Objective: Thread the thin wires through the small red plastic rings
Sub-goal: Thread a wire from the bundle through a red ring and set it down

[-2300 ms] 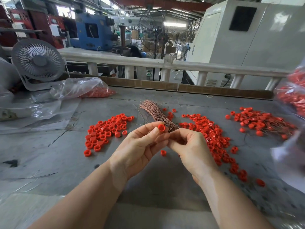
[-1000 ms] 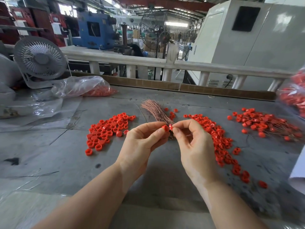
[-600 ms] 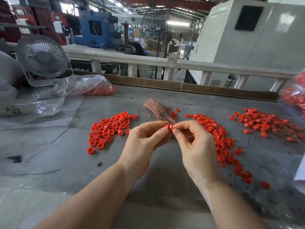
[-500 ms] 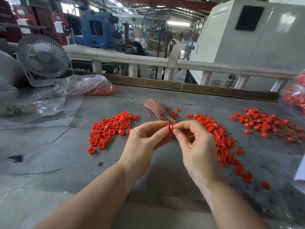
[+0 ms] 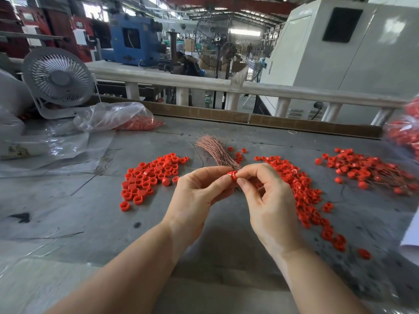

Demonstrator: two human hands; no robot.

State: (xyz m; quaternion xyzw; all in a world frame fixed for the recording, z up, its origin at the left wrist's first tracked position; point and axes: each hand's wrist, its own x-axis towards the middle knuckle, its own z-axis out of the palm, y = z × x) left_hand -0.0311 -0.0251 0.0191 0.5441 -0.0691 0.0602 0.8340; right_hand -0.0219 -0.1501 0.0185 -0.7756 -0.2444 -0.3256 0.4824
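— Grey and scuffed, that workbench (image 5: 68,211), with a desk fan (image 5: 57,79) at the back and factory machines beyond the rail.

— Why are both hands raised over it?

— To bring the work close to the eyes, I'd guess. The left hand (image 5: 199,191) pinches a red ring (image 5: 232,175); the right hand (image 5: 269,200) pinches at its other side, probably feeding a wire, too fine to see.

— And the supplies?

— The copper wire bundle (image 5: 215,151) lies just behind the fingers, with loose rings (image 5: 152,175) on either side within reach.
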